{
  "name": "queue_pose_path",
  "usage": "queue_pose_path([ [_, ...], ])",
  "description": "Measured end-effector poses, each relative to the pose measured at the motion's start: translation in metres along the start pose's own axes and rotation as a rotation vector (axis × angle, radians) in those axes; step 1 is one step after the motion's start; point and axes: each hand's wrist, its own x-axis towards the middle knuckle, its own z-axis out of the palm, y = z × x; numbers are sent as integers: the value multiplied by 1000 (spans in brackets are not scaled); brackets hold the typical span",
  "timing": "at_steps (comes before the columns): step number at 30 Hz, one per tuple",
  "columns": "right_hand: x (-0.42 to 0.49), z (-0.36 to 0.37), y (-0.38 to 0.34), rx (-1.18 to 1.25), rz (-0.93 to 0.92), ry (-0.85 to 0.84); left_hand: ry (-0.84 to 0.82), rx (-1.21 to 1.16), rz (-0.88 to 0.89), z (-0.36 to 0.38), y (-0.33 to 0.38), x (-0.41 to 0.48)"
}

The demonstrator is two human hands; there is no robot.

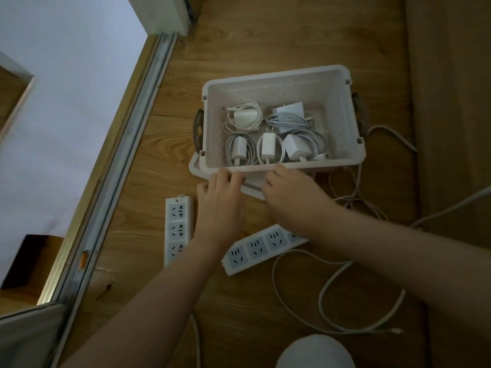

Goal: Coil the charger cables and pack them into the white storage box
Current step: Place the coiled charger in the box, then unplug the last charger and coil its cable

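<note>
Trouble is most to be expected at the near wall of the box, where both hands are set. The left hand and the right hand are laid with bent fingers against that wall, just above the lid that juts out from under the box. Whether wall or lid is gripped cannot be told. Five coiled chargers are lodged in the box, which stands on the floor. If the lid is pulled out sharply, the box may be tipped or jerked and the coils shaken loose. A tangled cable lies just right of the box and could be snagged or dragged along. A loose cable and two strips are seen outside the box. Should the lid be fitted now, that cable would be shut out uncoiled.
</note>
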Motion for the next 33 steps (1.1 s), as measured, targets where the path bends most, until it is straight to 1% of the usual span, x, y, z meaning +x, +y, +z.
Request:
queue_pose_path([
  [1, -3, 4, -5, -39, 5, -68, -56, -19, -5, 2, -2, -12],
  [2, -6, 9, -10, -73, 18, -160, -166, -31, -16, 5, -4, -23],
  [3, -8, 14, -14, -102, 30, -271, -313, -27, -23, 11, -7, -33],
  [5, -9, 26, -19, -160, 20, -455, -544, 22, 19, 22, -10, -52],
  [6, -7, 30, -20, -175, 4, -496, -621, 36, 34, 28, -9, -59],
  [7, -5, 31, -19, -187, -11, -508, -656, 39, 40, 32, -8, -64],
  [8, -3, 31, -19, -194, -22, -505, -659, 35, 41, 34, -6, -67],
  [12, 7, 26, -25, -169, -46, -436, -525, 37, 52, 34, -3, -62],
  [14, 13, 25, -33, -177, -50, -388, -489, 45, 32, 34, -6, -56],
  [18, 30, 29, -52, -334, -84, -356, -524, 35, -22, 32, -16, -47],
  [20, 41, 38, -62, -428, -91, -459, -552, 8, -12, 30, -20, -43],
  [21, 45, 44, -66, -423, -60, -535, -568, -9, -7, 29, -20, -42],
  [24, 59, 61, -72, -288, 50, -730, -589, -24, 12, 30, -20, -45],
  [27, 65, 60, -68, -170, 108, -758, -539, -31, 14, 34, -22, -51],
  [29, 62, 52, -63, -180, 33, -737, -511, -36, 14, 36, -23, -54],
  [32, 56, 51, -57, -266, -192, -741, -500, -35, -1, 38, -21, -56],
  [33, 54, 53, -56, -290, -251, -697, -502, -39, -2, 38, -21, -56],
])
